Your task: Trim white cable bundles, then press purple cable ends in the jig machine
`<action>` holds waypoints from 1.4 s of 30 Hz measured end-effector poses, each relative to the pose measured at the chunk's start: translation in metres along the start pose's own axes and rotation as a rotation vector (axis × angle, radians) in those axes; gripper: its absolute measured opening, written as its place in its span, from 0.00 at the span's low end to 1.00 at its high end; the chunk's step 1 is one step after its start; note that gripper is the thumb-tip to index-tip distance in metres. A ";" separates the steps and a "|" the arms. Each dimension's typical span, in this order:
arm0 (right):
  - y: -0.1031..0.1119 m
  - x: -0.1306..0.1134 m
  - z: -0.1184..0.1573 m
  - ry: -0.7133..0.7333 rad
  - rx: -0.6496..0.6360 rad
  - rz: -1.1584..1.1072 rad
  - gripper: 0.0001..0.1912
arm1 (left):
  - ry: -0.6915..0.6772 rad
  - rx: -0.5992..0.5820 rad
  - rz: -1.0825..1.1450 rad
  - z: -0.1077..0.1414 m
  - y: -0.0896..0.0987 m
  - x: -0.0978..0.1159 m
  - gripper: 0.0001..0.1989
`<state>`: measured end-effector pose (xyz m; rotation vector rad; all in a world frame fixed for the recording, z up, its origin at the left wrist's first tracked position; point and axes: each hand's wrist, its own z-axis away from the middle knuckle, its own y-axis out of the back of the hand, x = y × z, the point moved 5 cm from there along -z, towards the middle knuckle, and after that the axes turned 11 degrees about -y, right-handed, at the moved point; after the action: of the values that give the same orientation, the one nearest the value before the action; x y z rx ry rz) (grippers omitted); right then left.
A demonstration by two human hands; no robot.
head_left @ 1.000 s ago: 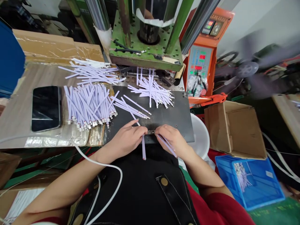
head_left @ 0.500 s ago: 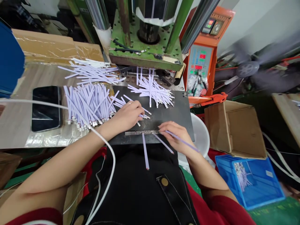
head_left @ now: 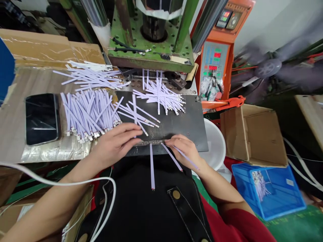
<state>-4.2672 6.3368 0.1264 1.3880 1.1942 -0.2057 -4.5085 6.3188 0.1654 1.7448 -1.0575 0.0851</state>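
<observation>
A metal bar (head_left: 151,143) is laid along the near edge of a black plate (head_left: 191,127), and flat lavender cables (head_left: 152,166) are fanned out from it over the edge, toward a black apron (head_left: 141,208). The right hand (head_left: 181,148) is placed on the bar's right end, with fingers curled and cables passing under the palm; whether they are gripped cannot be told. The left hand (head_left: 113,143) is held open and flat, just beside the bar's left end, with nothing seen held, and loose cables (head_left: 137,116) are lying just beyond its fingertips. A heap of cables with metal ends (head_left: 85,114) is placed left of the plate, near a phone (head_left: 41,119). More cables (head_left: 161,95) are piled on the plate below a green press (head_left: 151,57). An orange control box (head_left: 214,60) is seen to the right, and a blue crate (head_left: 270,191) is set low on the right.
</observation>
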 end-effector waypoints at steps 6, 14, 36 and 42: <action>-0.008 0.003 0.003 0.074 0.004 0.072 0.11 | 0.393 0.279 0.375 0.029 -0.008 -0.013 0.03; 0.020 0.026 -0.005 -0.030 -0.178 0.093 0.12 | 0.062 0.065 0.135 0.032 -0.041 -0.001 0.07; -0.074 -0.011 -0.122 -0.395 -0.533 0.494 0.14 | 0.373 -0.328 -0.617 0.004 -0.007 -0.057 0.19; -0.073 -0.011 -0.113 -0.263 -0.539 0.246 0.18 | 0.313 -0.534 -0.384 -0.003 -0.041 -0.037 0.24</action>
<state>-4.3833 6.4041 0.1170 0.9825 0.7743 0.1025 -4.5017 6.3458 0.1177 1.3572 -0.4480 -0.1503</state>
